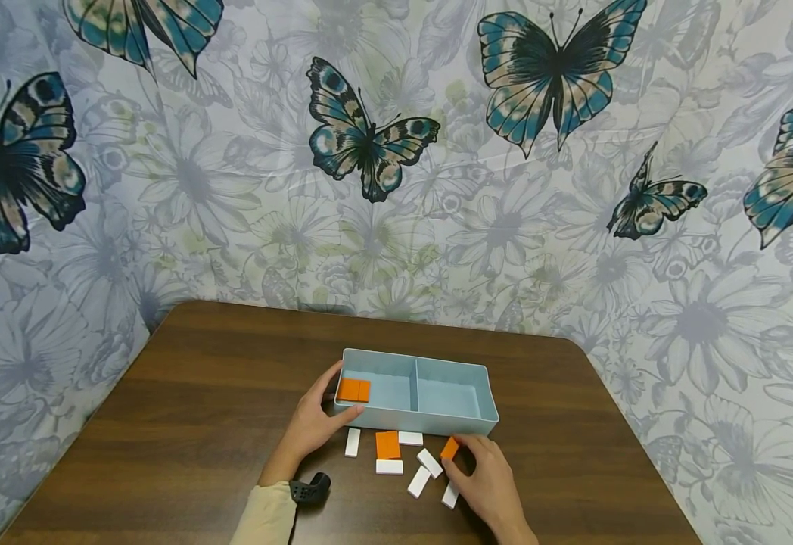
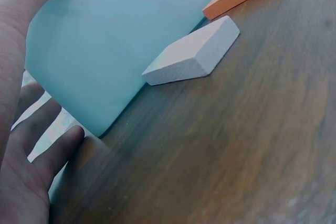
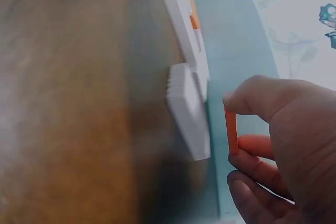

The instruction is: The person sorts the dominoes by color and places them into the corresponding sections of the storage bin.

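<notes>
In the head view my left hand (image 1: 309, 425) holds the left end of a light blue two-compartment box (image 1: 417, 421), thumb at its front wall and fingers along the end. Two orange blocks (image 1: 353, 390) lie side by side in the left compartment. My right hand (image 1: 488, 481) pinches a small orange block (image 1: 449, 448) between thumb and fingers, in front of the box's right half. The right wrist view shows this block (image 3: 231, 129) edge-on, close to the box wall. Under the right hand, a white block (image 1: 450, 495) is partly hidden.
Before the box lie more orange blocks (image 1: 387, 445) and several white blocks (image 1: 389, 467), two of them (image 1: 429, 462) (image 1: 419, 481) tilted to the right of the group. The brown wooden table (image 1: 233, 363) ends at a butterfly-patterned cloth (image 1: 383, 250) behind.
</notes>
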The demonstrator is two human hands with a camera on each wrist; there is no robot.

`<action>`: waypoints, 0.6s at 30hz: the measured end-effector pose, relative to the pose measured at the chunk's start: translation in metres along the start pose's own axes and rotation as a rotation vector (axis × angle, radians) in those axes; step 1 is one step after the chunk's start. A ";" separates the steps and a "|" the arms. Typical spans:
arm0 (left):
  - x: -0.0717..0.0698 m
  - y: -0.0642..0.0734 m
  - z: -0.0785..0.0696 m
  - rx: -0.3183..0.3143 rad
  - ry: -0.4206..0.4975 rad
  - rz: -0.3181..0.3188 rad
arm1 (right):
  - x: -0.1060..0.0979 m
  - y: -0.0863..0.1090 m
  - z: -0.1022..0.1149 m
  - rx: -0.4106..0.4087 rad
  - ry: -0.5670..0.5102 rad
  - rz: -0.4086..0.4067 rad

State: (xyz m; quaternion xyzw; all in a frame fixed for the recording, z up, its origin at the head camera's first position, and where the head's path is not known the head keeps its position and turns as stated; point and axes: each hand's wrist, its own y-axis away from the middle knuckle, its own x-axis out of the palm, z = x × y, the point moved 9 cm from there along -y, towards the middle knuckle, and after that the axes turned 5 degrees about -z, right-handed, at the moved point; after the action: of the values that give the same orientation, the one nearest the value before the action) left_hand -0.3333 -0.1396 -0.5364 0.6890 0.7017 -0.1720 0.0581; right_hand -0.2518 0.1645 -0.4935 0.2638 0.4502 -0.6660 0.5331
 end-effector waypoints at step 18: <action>0.000 0.000 0.001 0.015 0.005 -0.001 | -0.026 -0.012 0.031 -0.176 -0.081 -0.118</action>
State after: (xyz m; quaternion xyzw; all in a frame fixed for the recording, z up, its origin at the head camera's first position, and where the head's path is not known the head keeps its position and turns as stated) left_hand -0.3338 -0.1399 -0.5370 0.6894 0.7009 -0.1756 0.0511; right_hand -0.2512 0.1503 -0.4541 0.1620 0.4996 -0.6642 0.5319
